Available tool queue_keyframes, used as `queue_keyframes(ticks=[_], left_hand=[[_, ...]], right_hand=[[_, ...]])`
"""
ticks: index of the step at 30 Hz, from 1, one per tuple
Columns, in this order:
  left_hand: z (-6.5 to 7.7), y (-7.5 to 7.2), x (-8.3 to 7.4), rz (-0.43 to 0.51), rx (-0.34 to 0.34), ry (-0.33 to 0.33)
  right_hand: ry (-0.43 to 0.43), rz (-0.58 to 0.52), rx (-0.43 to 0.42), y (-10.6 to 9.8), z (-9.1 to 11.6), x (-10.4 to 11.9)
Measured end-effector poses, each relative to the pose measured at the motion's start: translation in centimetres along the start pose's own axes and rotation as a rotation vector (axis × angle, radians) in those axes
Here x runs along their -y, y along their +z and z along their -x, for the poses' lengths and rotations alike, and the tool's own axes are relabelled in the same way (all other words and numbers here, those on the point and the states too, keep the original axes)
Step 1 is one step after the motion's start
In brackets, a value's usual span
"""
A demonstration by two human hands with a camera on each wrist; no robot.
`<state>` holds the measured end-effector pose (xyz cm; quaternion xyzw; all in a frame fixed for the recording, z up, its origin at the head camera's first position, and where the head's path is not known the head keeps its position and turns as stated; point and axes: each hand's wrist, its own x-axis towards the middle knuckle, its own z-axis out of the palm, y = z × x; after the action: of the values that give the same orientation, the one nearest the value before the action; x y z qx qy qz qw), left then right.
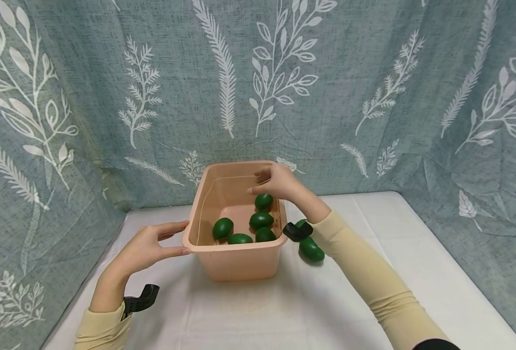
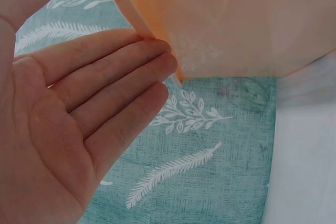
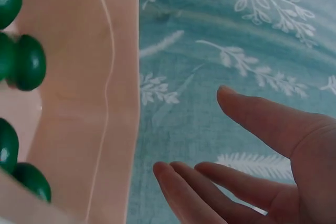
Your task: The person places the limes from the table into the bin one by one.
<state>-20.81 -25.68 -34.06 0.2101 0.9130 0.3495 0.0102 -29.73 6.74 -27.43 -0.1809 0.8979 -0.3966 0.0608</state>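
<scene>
A peach-coloured plastic bin (image 1: 240,262) holds several glossy dark green avocado-like fruits (image 1: 261,220), which also show at the left of the right wrist view. My left hand (image 1: 146,250) is at the bin's near left corner, its straight fingertips right at the rim (image 2: 137,17) in the left wrist view. Over the far right part of the bin is my right hand (image 1: 280,182), fingers apart and nothing between them. In the right wrist view, its thumb (image 3: 262,119) and fingers are spread. Beside the bin on the right lies another green fruit (image 1: 311,250); one behind it is partly hidden by my right wrist.
The bin stands on a white-covered table (image 1: 236,321). Grey-green cloth (image 1: 175,97) with white leaf patterns hangs behind and along the sides. Each wrist wears a black strap mount, the left mount (image 1: 142,297) close above the table.
</scene>
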Motion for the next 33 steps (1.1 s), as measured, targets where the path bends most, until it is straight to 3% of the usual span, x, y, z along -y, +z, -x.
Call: queue_keyframes(ticks=[20,33], left_hand=[[0.1,0.0,0.2,-0.022,-0.008,0.002],[0.0,0.1,0.1,-0.034,-0.011,0.006]], right_hand=[[0.072,-0.01,-0.055,-2.6,5.1,-5.6],[0.149,0.02,-0.088,-1.8,7.4,-12.4]])
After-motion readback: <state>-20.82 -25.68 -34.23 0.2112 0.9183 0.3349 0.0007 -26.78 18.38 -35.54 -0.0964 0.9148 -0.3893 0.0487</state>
